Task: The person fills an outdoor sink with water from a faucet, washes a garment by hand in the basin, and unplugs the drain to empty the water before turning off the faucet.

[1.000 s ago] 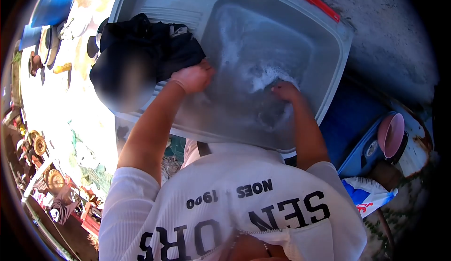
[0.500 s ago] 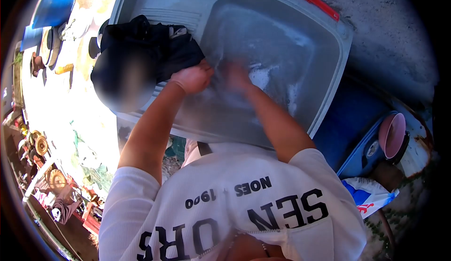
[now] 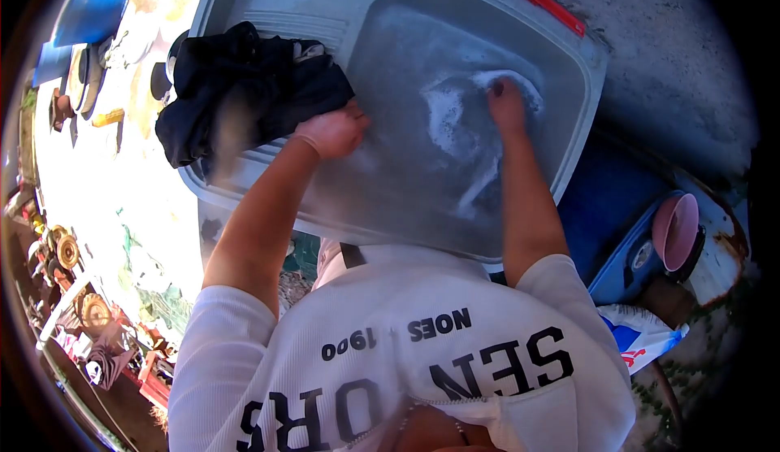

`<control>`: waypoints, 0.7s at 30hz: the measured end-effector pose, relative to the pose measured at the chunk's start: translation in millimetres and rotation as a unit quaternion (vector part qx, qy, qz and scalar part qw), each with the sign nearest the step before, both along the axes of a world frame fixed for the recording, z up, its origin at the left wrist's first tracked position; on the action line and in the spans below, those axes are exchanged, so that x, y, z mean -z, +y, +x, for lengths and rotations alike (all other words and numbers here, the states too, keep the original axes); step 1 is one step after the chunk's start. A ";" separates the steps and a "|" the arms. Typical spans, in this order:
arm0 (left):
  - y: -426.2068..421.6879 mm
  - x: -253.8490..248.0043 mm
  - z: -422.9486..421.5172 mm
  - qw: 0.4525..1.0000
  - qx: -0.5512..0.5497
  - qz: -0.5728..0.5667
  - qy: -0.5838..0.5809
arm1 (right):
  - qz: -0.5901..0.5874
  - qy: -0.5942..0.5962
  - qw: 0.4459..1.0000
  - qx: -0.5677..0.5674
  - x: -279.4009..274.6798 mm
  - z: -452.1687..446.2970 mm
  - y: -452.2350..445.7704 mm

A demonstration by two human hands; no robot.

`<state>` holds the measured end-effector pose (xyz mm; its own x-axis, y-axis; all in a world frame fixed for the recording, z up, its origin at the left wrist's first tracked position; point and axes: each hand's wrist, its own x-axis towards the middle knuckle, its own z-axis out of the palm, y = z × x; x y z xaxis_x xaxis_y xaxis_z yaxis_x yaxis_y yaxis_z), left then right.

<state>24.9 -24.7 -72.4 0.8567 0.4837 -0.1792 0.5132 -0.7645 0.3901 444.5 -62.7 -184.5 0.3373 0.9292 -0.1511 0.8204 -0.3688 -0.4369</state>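
Note:
A grey wash basin (image 3: 585,119) holds cloudy water with white foam (image 3: 445,119) on it. Dark cloth (image 3: 252,94) lies bunched over the ribbed washboard (image 3: 301,25) on the basin's left side. At the cloth's lower right edge, my left hand (image 3: 333,133) is closed on it. My right hand (image 3: 507,104) is in the right part of the basin, at the foam; its fingertips are partly hidden by foam and water, so whether they are closed cannot be made out.
A red bar-shaped object (image 3: 544,1) lies along the basin's far rim. To the right stand a blue barrel (image 3: 626,265), a pink bowl (image 3: 676,231) and a white-and-blue bag (image 3: 642,334). Blue containers (image 3: 91,15) and assorted items are on the ground at left.
My right hand swept left towards my left hand, then back to the right and farther up the basin. The foam has spread into a curved streak. My left hand stays at the cloth.

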 end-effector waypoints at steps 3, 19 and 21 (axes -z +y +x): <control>-0.8 6.3 -4.1 1.000 -0.003 -0.014 0.007 | 0.019 0.056 0.998 -0.009 9.6 -64.3 48.1; 1.8 -9.3 3.9 0.998 -0.001 -0.042 0.054 | -0.297 -0.014 0.913 -0.279 -61.5 -121.6 -84.5; 0.7 -6.8 3.1 0.999 0.003 -0.023 0.049 | -0.210 -0.017 0.961 -0.179 -45.9 -91.0 -79.8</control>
<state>28.0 -24.0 -65.6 0.8370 0.4677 -0.2840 0.5459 -0.7498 0.3739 353.5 -142.4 -138.7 0.0180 0.8466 -0.5320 0.9391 -0.1970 -0.2817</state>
